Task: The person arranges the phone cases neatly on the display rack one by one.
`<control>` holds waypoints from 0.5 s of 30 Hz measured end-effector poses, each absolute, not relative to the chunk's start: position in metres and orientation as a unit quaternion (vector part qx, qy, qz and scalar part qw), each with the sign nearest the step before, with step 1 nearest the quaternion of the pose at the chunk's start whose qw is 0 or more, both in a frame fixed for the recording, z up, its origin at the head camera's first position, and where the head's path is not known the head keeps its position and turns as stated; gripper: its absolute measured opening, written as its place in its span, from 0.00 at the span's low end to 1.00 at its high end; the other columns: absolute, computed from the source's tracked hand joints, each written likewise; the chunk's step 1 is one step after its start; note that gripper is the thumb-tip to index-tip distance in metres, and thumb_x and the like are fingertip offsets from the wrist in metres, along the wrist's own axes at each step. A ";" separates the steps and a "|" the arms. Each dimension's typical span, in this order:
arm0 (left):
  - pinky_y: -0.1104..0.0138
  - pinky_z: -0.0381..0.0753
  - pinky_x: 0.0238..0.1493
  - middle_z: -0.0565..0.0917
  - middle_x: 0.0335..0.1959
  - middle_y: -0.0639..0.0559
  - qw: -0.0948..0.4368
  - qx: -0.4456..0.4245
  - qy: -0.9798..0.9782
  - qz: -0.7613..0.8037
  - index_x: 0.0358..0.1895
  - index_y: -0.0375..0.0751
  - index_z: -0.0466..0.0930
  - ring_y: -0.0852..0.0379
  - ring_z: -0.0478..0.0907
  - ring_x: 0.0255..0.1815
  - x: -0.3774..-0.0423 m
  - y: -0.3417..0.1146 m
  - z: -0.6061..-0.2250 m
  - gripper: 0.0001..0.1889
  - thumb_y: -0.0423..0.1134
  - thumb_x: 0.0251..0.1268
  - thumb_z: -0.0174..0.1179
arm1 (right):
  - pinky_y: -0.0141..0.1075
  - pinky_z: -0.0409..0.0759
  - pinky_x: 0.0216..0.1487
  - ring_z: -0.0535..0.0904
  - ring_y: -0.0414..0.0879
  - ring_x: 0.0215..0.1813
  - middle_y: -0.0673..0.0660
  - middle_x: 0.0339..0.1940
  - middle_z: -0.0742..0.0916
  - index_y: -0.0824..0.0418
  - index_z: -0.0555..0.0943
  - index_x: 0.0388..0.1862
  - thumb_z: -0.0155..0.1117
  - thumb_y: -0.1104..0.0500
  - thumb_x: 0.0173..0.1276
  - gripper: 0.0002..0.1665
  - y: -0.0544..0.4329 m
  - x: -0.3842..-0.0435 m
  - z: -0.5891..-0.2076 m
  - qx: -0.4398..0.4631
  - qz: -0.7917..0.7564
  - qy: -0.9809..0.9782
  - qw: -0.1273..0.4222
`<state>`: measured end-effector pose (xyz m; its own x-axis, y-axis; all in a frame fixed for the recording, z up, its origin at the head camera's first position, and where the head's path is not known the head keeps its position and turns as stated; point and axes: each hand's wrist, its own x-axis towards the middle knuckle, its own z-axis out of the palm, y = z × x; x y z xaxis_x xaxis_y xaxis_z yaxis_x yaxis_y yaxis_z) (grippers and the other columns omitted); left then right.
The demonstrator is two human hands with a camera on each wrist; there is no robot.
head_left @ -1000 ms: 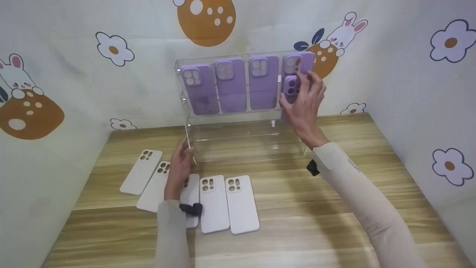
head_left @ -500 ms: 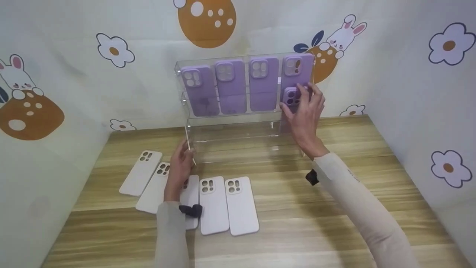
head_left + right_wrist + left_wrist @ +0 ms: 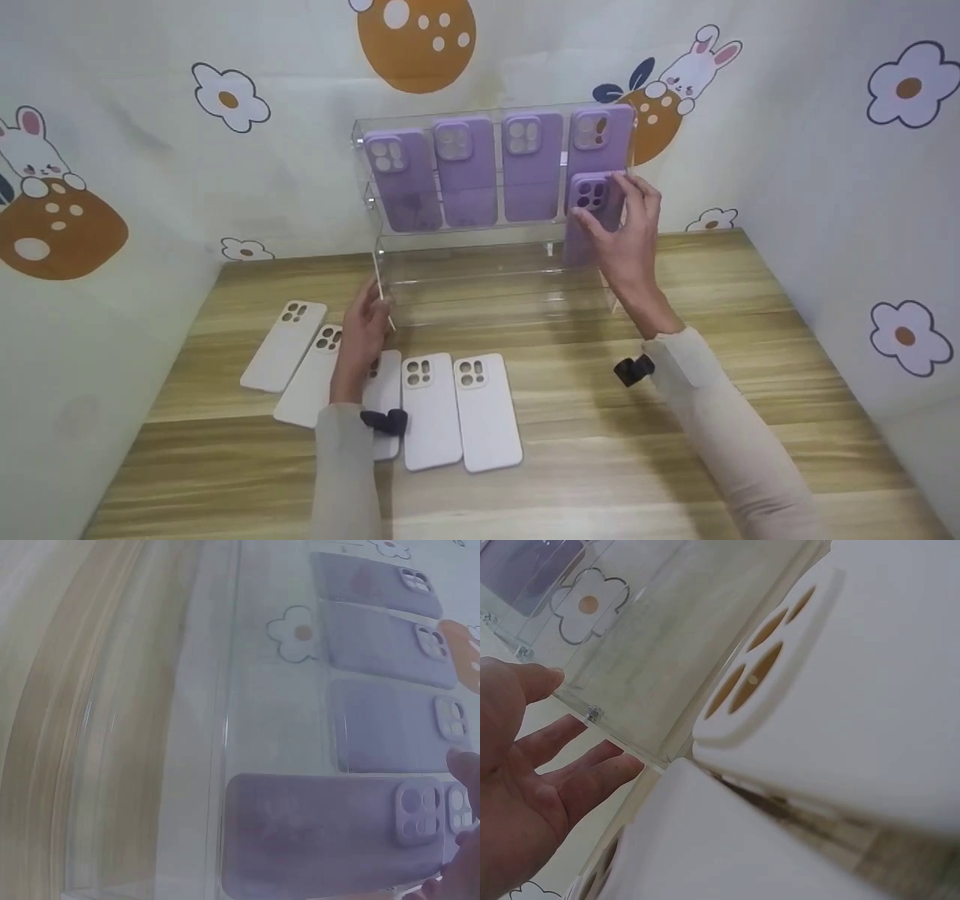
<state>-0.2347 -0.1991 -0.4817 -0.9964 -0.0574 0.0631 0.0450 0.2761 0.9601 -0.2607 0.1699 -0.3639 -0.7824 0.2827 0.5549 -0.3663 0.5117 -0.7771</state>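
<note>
My right hand [image 3: 630, 232] is at the upper part of a purple phone case [image 3: 577, 244] leaning in a lower tier of a clear acrylic display rack [image 3: 480, 281]. Its thumb is over the front near the camera cutout, and fingertips are by the top right corner. In the right wrist view the thumb [image 3: 463, 769] appears apart from that phone case [image 3: 322, 840]. Several other purple phone cases [image 3: 534, 172] lean in a row along the rack's top. With thumb and fingers, my left hand [image 3: 365, 326] grips the rack's left side panel [image 3: 622, 746].
White phone cases [image 3: 491, 420] lie in front of the rack on the wood-grain table [image 3: 637, 465], partly under the left wrist. Behind stands a patterned wall covering [image 3: 300, 165]. Small black devices [image 3: 386, 421] are strapped at both wrists.
The purple phone case under my right hand has slid down into its tier and stays there. My right hand went down with it, then shifted slightly right, thumb coming off its left edge.
</note>
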 end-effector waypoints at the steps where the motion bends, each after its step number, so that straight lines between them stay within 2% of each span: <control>1: 0.71 0.75 0.29 0.69 0.75 0.45 0.042 0.003 -0.796 -0.604 0.79 0.58 0.55 0.57 0.70 0.26 -0.235 -0.199 -0.482 0.28 0.41 0.81 0.46 | 0.44 0.60 0.80 0.65 0.54 0.74 0.64 0.69 0.70 0.63 0.72 0.70 0.77 0.52 0.60 0.42 0.170 -0.259 -0.364 0.022 0.498 -0.803 0.326; 11: 0.74 0.69 0.24 0.70 0.74 0.45 0.067 -0.016 -0.802 -0.594 0.79 0.57 0.57 0.64 0.65 0.20 -0.232 -0.199 -0.483 0.27 0.45 0.81 0.47 | 0.48 0.67 0.74 0.64 0.52 0.74 0.60 0.71 0.71 0.59 0.70 0.72 0.77 0.52 0.60 0.44 0.188 -0.246 -0.381 -0.018 0.565 -0.774 0.285; 15: 0.73 0.74 0.31 0.70 0.74 0.44 0.070 -0.011 -0.808 -0.585 0.79 0.59 0.57 0.58 0.75 0.31 -0.234 -0.198 -0.483 0.27 0.46 0.81 0.47 | 0.48 0.67 0.75 0.63 0.52 0.76 0.59 0.73 0.71 0.59 0.68 0.74 0.72 0.56 0.65 0.40 0.205 -0.246 -0.393 0.000 0.608 -0.754 0.249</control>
